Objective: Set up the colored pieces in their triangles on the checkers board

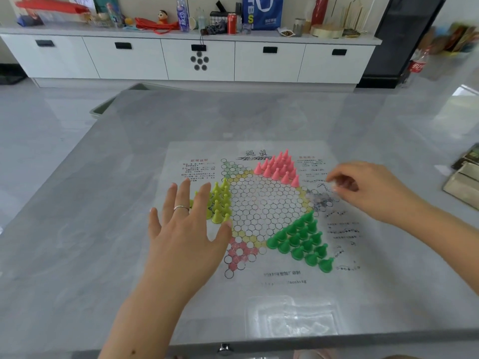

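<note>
A clear, shallow plastic tray [291, 318] is lying on the grey counter [77, 255] nearer the person than both hands; whether anything is sitting in it cannot be told. Between the hands, the thin paper checkers board [261, 203] is lying flat, showing blurred red and black print and, along its near edge, Latin letters too smeared to read. The left hand [185, 226] is hovering wide with fingers spread, a silver ring [181, 208] on one finger, partly covering the yellow-green cone pieces [220, 200] filling the triangle beneath it. The right hand [368, 187] is curling its fingers, pinching something small and clear that is blurred beyond naming, just above a heap of clear pieces [322, 199]. Pink cone pieces [280, 168] are standing beyond that hand, dark green cone pieces [303, 240] nearer
</note>
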A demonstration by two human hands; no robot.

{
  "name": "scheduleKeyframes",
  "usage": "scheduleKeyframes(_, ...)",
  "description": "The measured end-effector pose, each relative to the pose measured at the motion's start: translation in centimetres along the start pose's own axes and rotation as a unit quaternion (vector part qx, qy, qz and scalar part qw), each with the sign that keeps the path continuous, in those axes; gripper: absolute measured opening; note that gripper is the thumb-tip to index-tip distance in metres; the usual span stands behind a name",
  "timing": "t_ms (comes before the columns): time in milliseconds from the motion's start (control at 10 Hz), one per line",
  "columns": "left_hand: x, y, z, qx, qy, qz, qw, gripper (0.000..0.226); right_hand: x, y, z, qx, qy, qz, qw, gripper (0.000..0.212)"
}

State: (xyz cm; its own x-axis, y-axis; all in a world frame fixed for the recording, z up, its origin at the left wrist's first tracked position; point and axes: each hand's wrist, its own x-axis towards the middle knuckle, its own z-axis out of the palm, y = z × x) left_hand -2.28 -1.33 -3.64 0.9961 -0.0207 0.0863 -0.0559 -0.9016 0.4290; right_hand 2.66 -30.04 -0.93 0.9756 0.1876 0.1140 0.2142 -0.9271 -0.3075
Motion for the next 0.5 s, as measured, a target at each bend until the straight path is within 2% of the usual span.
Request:
scheduleKeyframes(100, 0.0, -0.3, 0.1, 0.017, -0.019, -0.005, 1.0, 0.069, 1.5, -5.2, 0.4, 0.068, -0.021, -0.08, 0.994, 0.019)
scheduleKeyframes(200, 0.0, -0.5, 0.0, 0.019, -0.02, -0.015, 0.999, 0.069, 3.0, -8.3, 3.0, 0.035, -0.092, -0.122, 0.988, 0.019)
scheduleKeyframes(500, -0.2, -1.0, -0.9, 0.012, -0.017, -0.025, 0.999, 0.072, 4.3, -8.2, 5.5, -0.008, -0.113, -0.113, 0.987, 0.022)
